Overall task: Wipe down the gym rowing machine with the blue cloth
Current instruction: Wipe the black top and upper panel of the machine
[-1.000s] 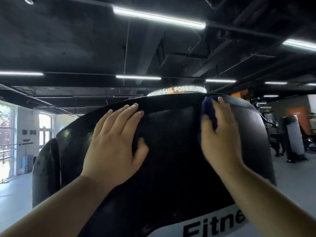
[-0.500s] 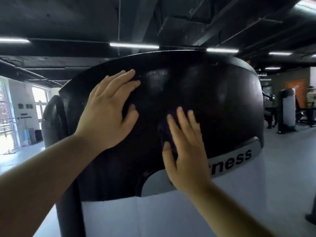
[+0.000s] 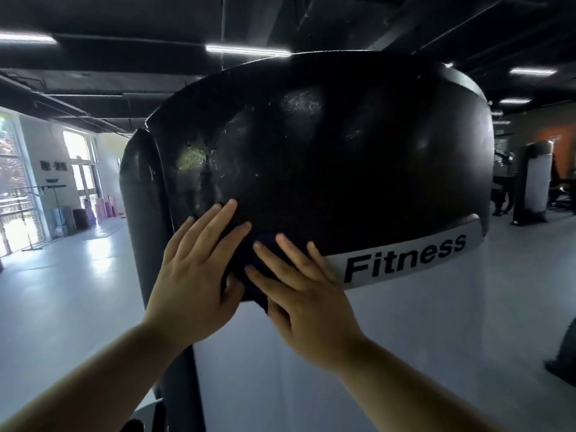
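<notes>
- The right hand (image 3: 308, 304) lies flat on the cloth (image 3: 240, 260); its fingers (image 3: 290, 254) are straight and spread, pressing and not grasping.
- The cloth looks dark here and sits at the lower edge of the machine's black cover (image 3: 343, 166), just left of the grey "Fitness" band (image 3: 405, 254).
- The left hand (image 3: 190, 275) rests flat on the cover beside the cloth, fingers released; its thumb touches the cloth edge.

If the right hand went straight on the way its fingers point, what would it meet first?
Most likely the left hand: its forefinger lies on the black cover just up-left of where the right hand points. Both seem flat against the surface, so depth should match.
</notes>
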Motion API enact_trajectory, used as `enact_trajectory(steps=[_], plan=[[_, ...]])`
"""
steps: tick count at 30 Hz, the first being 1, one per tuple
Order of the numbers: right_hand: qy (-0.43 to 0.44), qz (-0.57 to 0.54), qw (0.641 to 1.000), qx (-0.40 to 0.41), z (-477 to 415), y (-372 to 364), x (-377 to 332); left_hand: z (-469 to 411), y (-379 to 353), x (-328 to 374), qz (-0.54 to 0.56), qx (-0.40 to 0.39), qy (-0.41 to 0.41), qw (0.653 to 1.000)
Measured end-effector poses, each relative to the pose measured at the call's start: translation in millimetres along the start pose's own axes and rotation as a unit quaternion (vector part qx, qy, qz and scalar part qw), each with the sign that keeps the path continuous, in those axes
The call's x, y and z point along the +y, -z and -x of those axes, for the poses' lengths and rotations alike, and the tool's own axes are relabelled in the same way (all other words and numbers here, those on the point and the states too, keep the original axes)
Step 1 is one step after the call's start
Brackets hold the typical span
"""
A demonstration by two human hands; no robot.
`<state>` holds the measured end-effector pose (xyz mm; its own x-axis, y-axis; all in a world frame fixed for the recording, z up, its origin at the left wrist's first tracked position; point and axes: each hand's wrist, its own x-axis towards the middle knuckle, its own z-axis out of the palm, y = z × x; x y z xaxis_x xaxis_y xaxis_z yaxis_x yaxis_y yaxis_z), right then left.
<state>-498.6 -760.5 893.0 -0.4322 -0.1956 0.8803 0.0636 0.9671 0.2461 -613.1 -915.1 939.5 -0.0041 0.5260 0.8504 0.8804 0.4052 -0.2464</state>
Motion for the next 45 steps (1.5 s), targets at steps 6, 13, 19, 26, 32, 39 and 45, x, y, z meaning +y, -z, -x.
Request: enact_trajectory(steps=[6,13,19,26,32,39,45], plan=[[-0.188,-0.061,0.976,0.092,39.3,26.7,78.0,-3.5,-0.9,2.8,0.019,0.022,0.008,1.000],[-0.166,-0.086,0.981,0.050,22.1,17.2,44.6,-32.3,-17.3,35.7,0.036,0.046,-0.033,0.998],[-0.243,-0.089,0.961,0.095,10.3,49.0,114.5,-51.7,-26.3,54.1,0.025,0.043,-0.086,0.995],[-0.214,-0.436,0.872,0.059,-47.8,68.7,82.8,-87.6,-41.9,89.2,0.068,0.140,-0.073,0.985],[-0.168,-0.402,0.886,0.157,-57.0,85.5,96.6,-86.2,-40.5,89.5,-0.077,0.173,-0.087,0.978],[-0.019,-0.143,0.987,0.075,-123.4,93.1,135.4,-86.1,17.2,13.9,-0.049,0.223,0.203,0.952],[0.059,-0.140,0.985,0.080,-133.7,78.1,134.1,-95.0,1.8,51.2,0.140,0.321,0.424,0.835]])
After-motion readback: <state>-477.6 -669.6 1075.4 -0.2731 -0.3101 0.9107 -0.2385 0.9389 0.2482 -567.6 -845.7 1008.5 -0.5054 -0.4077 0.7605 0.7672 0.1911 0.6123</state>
